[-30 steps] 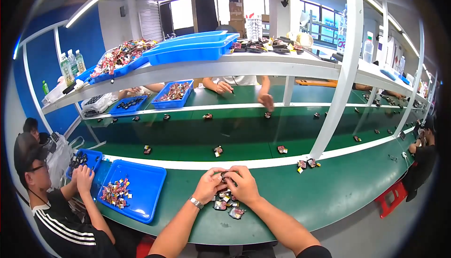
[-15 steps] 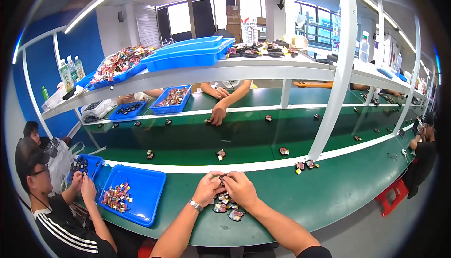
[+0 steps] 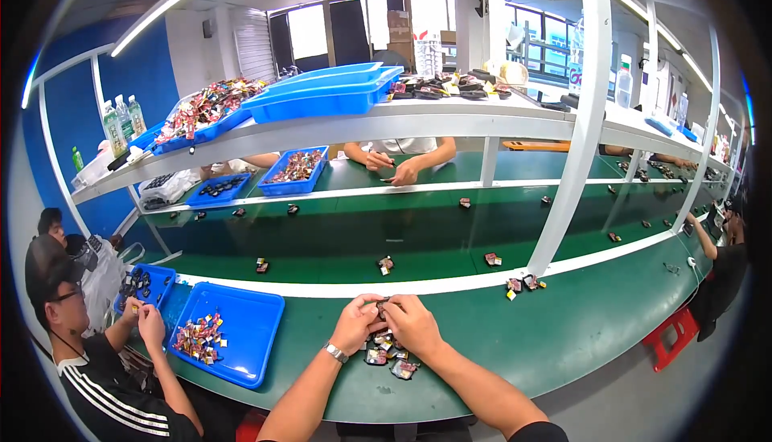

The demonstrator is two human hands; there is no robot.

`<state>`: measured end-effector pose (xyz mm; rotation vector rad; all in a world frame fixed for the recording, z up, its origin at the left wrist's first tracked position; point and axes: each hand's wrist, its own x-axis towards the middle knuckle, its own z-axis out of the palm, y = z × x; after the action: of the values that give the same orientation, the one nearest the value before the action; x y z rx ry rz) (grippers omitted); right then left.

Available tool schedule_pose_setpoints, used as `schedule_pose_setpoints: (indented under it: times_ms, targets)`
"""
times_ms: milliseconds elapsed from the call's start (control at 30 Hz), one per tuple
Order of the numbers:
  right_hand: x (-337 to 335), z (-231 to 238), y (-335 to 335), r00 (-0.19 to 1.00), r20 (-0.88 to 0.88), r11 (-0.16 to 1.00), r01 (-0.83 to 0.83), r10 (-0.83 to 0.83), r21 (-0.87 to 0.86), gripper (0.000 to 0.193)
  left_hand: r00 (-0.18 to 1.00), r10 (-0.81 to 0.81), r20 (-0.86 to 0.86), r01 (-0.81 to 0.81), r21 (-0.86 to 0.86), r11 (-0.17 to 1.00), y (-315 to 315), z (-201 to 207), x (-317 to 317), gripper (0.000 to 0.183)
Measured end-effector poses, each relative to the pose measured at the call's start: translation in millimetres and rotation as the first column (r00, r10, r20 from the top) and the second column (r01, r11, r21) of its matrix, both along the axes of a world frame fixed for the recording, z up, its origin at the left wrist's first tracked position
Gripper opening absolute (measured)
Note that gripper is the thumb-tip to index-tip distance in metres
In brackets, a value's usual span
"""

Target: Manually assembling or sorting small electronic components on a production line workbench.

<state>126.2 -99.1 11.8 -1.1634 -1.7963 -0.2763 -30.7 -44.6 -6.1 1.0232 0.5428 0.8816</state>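
My left hand (image 3: 355,325), with a metal watch at the wrist, and my right hand (image 3: 413,327) meet over the green bench. Their fingers close together on a small black piece (image 3: 381,308), mostly hidden by the fingertips. Directly beneath them lies a small heap of black parts with red, yellow and white labels (image 3: 378,355). One more labelled part (image 3: 404,369) rests at the near edge of that heap, beside my right wrist.
To my left stands a blue tray (image 3: 261,337) holding labelled pieces; a co-worker (image 3: 96,361) sits beyond it. Ahead, a green conveyor belt (image 3: 426,241) carries spaced parts behind a white rail. A white post (image 3: 567,168) rises at right, near several labelled parts (image 3: 527,283).
Parts on the belt have shifted slightly right. The person opposite has drawn a hand back from the belt. At far right, a co-worker's arm has reached outward. My hands stay almost still.
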Motion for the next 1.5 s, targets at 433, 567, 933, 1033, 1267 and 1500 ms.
schedule_pose_setpoints:
  times_ms: [433, 567, 933, 1033, 1267, 1500]
  targets:
    - [2.9, -3.2, 1.8, 1.0, 0.0, 0.999, -0.002, 0.002, -0.046, 0.012, 0.999, 0.018, -0.034, -0.018, 0.001, 1.0, -6.4, 5.2, 4.0, 0.024]
    - [4.7, -5.1, 4.0, 1.0, 0.013, 1.0, 0.016, -0.015, -0.005, 0.014, 0.998, 0.027, -0.054, -0.027, -0.005, 1.0, -2.4, -0.3, 8.4, 0.024]
    - [25.7, -7.4, 50.8, 0.995, -0.097, 0.998, 0.027, -0.032, -0.059, 0.027, 0.973, 0.232, -0.023, -0.226, 0.141, 0.964, -1.8, 10.9, 1.7, 0.043]
    - [91.4, -20.4, 96.3, 0.946, -0.13, 0.925, 0.251, -0.296, -0.284, 0.036, 0.942, 0.333, -0.051, -0.306, 0.285, 0.909, 7.8, 6.1, -2.8, 0.035]
    - [162.5, -34.6, 104.3, 0.872, 0.05, 0.785, 0.461, -0.486, -0.414, 0.043, 0.921, 0.362, -0.141, -0.294, 0.357, 0.886, 17.0, -4.6, -3.8, 0.025]
    - [212.5, -4.1, 16.6, 0.622, 0.361, 0.498, 0.778, -0.695, -0.382, 0.047, 0.913, 0.373, -0.166, -0.302, 0.343, 0.89, 15.9, -6.9, -10.1, 0.022]
